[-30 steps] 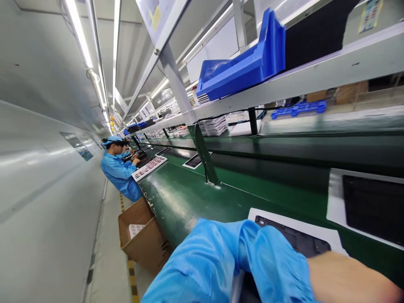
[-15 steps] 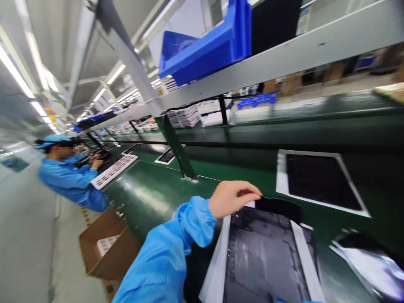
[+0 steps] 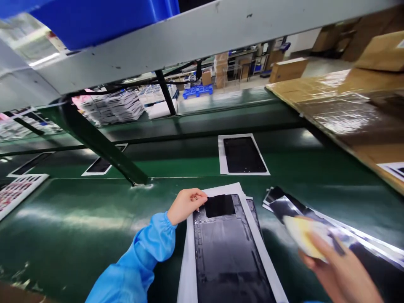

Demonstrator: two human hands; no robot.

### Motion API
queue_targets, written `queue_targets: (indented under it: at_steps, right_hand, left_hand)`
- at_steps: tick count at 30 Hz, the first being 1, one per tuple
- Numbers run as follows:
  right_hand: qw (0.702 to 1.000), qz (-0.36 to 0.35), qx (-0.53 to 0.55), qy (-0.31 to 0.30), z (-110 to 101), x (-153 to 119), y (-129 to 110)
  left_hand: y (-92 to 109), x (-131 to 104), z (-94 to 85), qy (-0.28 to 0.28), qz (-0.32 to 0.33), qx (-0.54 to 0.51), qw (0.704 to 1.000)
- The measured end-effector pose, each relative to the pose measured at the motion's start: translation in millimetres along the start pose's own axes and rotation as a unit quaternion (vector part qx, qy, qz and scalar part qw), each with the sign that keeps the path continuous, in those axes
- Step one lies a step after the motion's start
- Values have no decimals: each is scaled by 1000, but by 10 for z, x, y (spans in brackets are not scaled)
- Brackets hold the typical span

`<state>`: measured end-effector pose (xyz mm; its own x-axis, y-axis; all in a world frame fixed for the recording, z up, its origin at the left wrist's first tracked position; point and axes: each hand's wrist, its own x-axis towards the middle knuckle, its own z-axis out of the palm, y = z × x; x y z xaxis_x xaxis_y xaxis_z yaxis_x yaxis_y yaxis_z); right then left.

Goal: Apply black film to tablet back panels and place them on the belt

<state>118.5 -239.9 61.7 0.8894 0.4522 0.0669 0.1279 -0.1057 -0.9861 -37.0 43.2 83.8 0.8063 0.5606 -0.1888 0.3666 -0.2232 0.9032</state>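
Note:
My left hand (image 3: 187,205) pinches the near corner of a small black film patch (image 3: 220,205) with thumb and fingers. The patch lies across the top of a dark tablet-like panel (image 3: 232,248), which rests on white sheets (image 3: 186,269). At the right, my right hand (image 3: 342,265) is blurred by motion, its fingers closed around a pale yellow-and-white pad (image 3: 304,235) whose exact kind I cannot make out. That pad is over a pile of shiny black film strips (image 3: 334,223) on the green bench.
Another dark panel on a white sheet (image 3: 244,155) lies further back on the green bench (image 3: 104,227). A slanted green post (image 3: 104,145) rises at the left, under a grey rail (image 3: 158,44) carrying a blue bin (image 3: 104,21). Wrapped cardboard (image 3: 334,105) stands back right.
The view has swung right and down. The black film patch, lifted at its edge before, now lies flat on the panel. My right hand has come into view with the pad.

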Motion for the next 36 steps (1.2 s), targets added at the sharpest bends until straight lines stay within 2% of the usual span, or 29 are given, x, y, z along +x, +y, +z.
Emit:
queue_targets:
  at_steps: [2,3,6,10,17,36]
  right_hand:
    - [993,78,70,-47,249,64,-108]
    - [992,80,71,-60,380,94,-165]
    - [997,14,-8,-77,714,167,-291]
    - [989,-78,-75,-101,930,239,-278]
    - [984,-91,-107,-112,998,297,-133]
    - [982,-90,-101,-131,996,315,-131]
  left_hand:
    - [-34,-11,14,0,-2,-1,1000]
    - [-43,-17,18,1,-3,-3,1000]
    - [-53,-32,25,3,-8,-11,1000]
    - [-58,-27,26,2,-16,-17,1000]
    - [-27,-16,10,-10,-28,9,1000]
    - [-3,-12,8,-30,-38,20,999]
